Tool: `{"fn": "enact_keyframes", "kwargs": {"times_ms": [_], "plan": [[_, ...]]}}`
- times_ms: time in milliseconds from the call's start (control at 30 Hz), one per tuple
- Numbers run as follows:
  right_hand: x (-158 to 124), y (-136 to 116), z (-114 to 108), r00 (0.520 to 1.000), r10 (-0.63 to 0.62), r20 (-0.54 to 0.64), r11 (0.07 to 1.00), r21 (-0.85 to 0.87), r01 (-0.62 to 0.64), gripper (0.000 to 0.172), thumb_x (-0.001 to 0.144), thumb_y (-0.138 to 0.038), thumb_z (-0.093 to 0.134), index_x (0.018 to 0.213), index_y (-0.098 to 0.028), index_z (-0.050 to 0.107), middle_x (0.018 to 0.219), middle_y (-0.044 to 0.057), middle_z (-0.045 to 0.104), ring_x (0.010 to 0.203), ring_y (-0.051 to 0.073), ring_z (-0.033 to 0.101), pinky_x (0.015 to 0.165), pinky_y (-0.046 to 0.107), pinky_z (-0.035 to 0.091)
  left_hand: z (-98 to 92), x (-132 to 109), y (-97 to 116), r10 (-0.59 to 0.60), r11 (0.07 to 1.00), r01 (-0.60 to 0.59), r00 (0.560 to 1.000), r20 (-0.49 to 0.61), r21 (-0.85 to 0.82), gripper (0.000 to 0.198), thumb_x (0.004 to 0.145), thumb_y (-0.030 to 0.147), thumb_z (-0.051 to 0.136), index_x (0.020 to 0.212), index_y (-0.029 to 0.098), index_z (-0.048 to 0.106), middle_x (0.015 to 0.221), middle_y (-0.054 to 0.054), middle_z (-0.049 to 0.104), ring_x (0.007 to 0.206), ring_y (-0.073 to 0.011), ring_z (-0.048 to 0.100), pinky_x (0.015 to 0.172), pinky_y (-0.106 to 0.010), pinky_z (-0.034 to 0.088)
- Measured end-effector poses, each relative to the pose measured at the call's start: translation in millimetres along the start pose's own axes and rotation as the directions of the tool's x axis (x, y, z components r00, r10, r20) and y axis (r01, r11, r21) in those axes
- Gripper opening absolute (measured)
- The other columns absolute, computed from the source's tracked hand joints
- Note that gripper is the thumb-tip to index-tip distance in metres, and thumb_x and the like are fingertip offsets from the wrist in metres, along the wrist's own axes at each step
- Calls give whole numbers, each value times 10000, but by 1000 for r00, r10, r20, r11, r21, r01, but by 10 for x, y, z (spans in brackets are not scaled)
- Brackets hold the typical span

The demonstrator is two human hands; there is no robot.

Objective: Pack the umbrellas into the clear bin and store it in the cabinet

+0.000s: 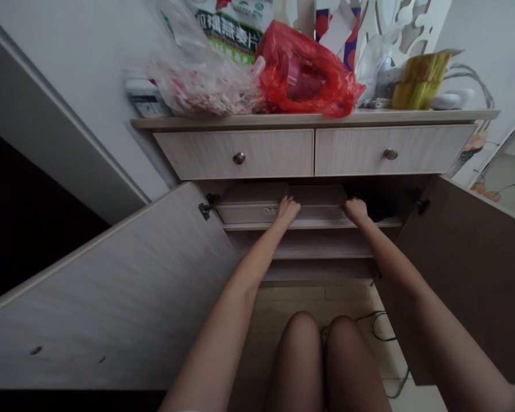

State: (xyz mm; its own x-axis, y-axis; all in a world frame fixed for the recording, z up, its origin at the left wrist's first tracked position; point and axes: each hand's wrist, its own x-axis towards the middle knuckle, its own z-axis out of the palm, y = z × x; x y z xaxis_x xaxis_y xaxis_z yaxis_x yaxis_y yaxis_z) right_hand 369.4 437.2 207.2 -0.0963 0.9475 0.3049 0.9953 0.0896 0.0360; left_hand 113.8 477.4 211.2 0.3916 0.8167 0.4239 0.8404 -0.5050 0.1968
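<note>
My left hand [288, 210] and my right hand [355, 210] reach into an open low cabinet. Both rest at the front of a flat grey storage box [251, 209] lying on a shelf [309, 225]. Their fingers curl over the box's upper front edge, and the fingertips are hidden, so I cannot tell whether they grip it. My left hand is near the box's middle, and my right hand is near its right end. A dark object [369, 203] sits in shadow beyond my right hand.
Two cabinet doors [103, 286] [459, 274] swing open on either side of my arms. Above are two closed drawers [240, 154] [390, 151] with round knobs. A red plastic bag [304, 71] and other packages crowd the cabinet top. My knees show below, with a black cable [380, 326] on the floor.
</note>
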Motion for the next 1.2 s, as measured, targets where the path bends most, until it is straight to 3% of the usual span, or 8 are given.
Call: {"fn": "enact_keyframes", "kwargs": {"times_ms": [167, 300, 467, 700, 867, 967, 1067, 1200], "plan": [[-122, 79, -137, 996, -88, -10, 994, -66, 87, 282, 976, -287, 519, 1033, -166, 768, 1021, 163, 732, 1005, 262, 643, 806, 318, 446, -113, -82, -97, 25, 996, -34, 993, 116, 77, 202, 877, 196, 562, 797, 162, 743, 855, -147, 706, 1026, -277, 567, 985, -427, 328], [-493, 191, -339, 990, -140, -22, 986, -94, 137, 304, 998, -349, 485, 1030, -212, 755, 1036, 95, 740, 980, 235, 635, 714, 282, 423, -292, -436, -41, 130, 988, -139, 983, 130, 61, 190, 910, 270, 587, 959, 185, 750, 975, -133, 708, 1072, -269, 544, 992, -422, 309], [-1055, 244, -439, 983, -182, -29, 982, -49, 180, 296, 1008, -366, 470, 1048, -250, 740, 1049, 40, 739, 932, 204, 637, 627, 266, 378, -349, -939, 102, 235, 972, -234, 971, 41, -32, 185, 936, 305, 581, 965, 214, 740, 942, -89, 730, 1054, -245, 546, 986, -419, 314], [-1457, 230, -621, 976, -181, -120, 983, -11, 181, 272, 996, -331, 501, 945, -219, 744, 931, 41, 737, 873, 193, 622, 605, 266, 355, -580, -1229, 369, 272, 962, -273, 961, -42, -11, 172, 934, 302, 598, 929, 208, 743, 894, -70, 752, 962, -231, 574, 931, -408, 342], [-2177, 179, -989, 900, -298, -317, 940, 66, 335, 322, 1020, -352, 461, 890, -220, 725, 793, 35, 705, 744, 165, 581, 618, 260, 365, -1093, -1920, 689, 408, 911, -411, 882, -235, 35, 182, 963, 286, 562, 935, 199, 719, 832, -24, 746, 886, -191, 585, 885, -363, 340], [-2678, 65, -1085, 874, -354, -334, 910, 91, 404, 342, 1035, -336, 426, 908, -209, 717, 768, 36, 694, 702, 155, 569, 614, 257, 375, -1243, -2417, 862, 428, 900, -433, 860, -277, 47, 137, 955, 228, 575, 922, 195, 704, 804, 1, 738, 864, -173, 588, 887, -347, 336], [-3062, -78, -989, 882, -379, -281, 899, 115, 423, 335, 1038, -284, 414, 915, -205, 715, 766, 37, 692, 707, 154, 587, 615, 256, 390, -1165, -2850, 934, 409, 905, -425, 875, -257, -4, 127, 943, 188, 585, 906, 199, 706, 774, 12, 732, 845, -166, 595, 869, -335, 353], [-3341, -214, -686, 893, -386, -231, 898, 130, 421, 290, 1014, -236, 462, 863, -212, 708, 726, 28, 674, 697, 159, 606, 584, 260, 395, -826, -3304, 849, 320, 927, -349, 926, -198, -137, 138, 935, 205, 592, 931, 234, 726, 751, 12, 730, 828, -165, 618, 846, -335, 382]]}}
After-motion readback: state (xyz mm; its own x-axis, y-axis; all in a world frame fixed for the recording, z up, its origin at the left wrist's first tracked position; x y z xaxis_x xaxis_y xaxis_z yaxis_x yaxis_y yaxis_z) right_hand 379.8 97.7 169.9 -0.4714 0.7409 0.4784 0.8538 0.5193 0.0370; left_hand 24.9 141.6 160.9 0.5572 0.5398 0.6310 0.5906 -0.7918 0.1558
